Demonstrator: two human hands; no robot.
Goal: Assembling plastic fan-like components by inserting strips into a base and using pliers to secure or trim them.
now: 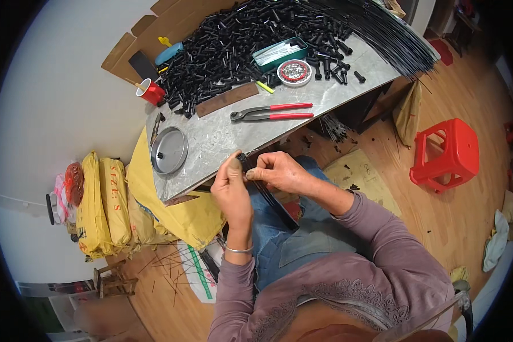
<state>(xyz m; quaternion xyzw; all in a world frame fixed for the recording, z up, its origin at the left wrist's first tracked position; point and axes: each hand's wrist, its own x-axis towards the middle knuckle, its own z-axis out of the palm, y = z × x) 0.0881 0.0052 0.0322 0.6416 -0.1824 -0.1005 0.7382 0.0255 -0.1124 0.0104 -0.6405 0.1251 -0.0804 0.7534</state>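
Note:
Over my lap, just off the table's front edge, my two hands work close together. In my left hand (pixel 232 191), a small black plastic piece (pixel 242 157) shows between the raised thumb and fingers. My right hand (pixel 282 171) is closed in a pinch beside it, and whatever its fingertips hold is too small to make out. Dark slender rods (pixel 275 204) lie below the hands, across my jeans. Nearest on the tabletop are red-handled pincers (pixel 272 112) and a round grey metal dish (pixel 169 150) with a small black part in it.
A large heap of black bolt-shaped pieces (pixel 228 51) covers the back of the grey table (pixel 202 134). Long black rods (pixel 382 40) stick out past its right end. A teal box (pixel 279 64), a round tub (pixel 294 72) and a red cup (pixel 150 91) stand there. A red stool (pixel 447 154) is rightward.

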